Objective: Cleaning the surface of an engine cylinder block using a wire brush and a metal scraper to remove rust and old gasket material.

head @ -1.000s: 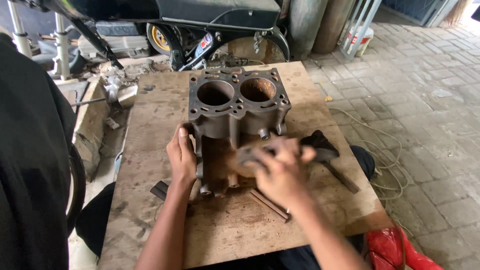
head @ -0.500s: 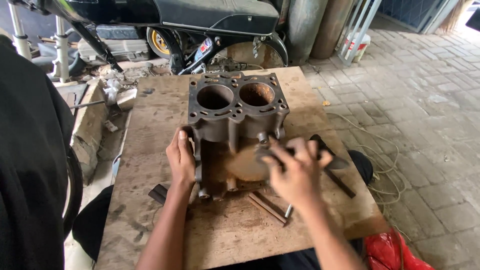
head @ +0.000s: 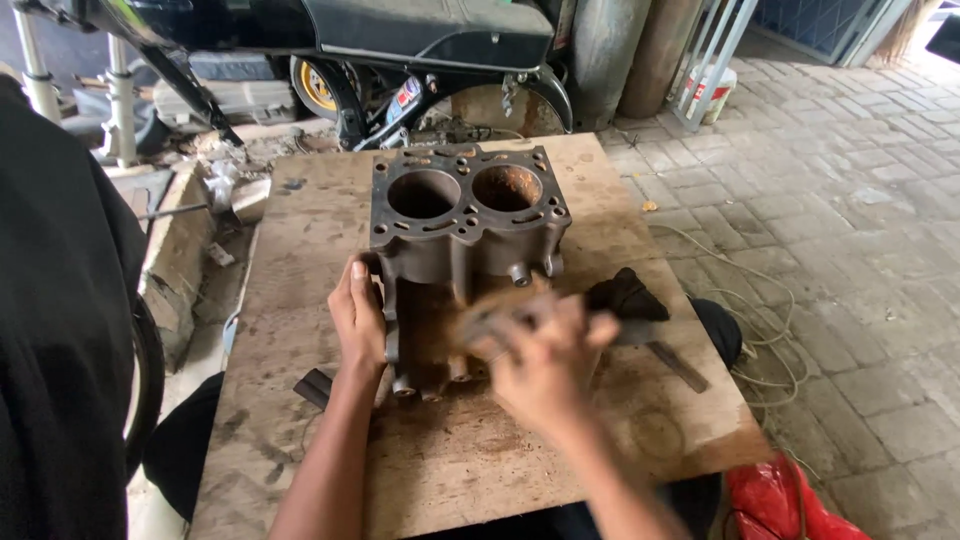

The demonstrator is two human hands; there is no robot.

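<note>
A rusty grey two-bore cylinder block (head: 465,215) lies on a worn wooden board (head: 300,230). Its open bores face up and away from me. My left hand (head: 358,315) grips the block's left side, thumb on its edge. My right hand (head: 545,365) is blurred with motion over the block's brown near face. It presses a small grey-brown abrasive sheet (head: 490,320) against that face. The lower stubs of the block show between my two hands.
A black rag (head: 625,295) and a flat metal bar (head: 675,365) lie on the board, right of the block; a small dark piece (head: 315,387) lies left. A motorcycle (head: 400,40) stands behind. A person in black (head: 60,330) is at left, a red bag (head: 790,500) at lower right.
My right hand has slid down and left across the block's near face with the sheet and now covers the thin rod seen earlier. My left hand stays on the block's side.
</note>
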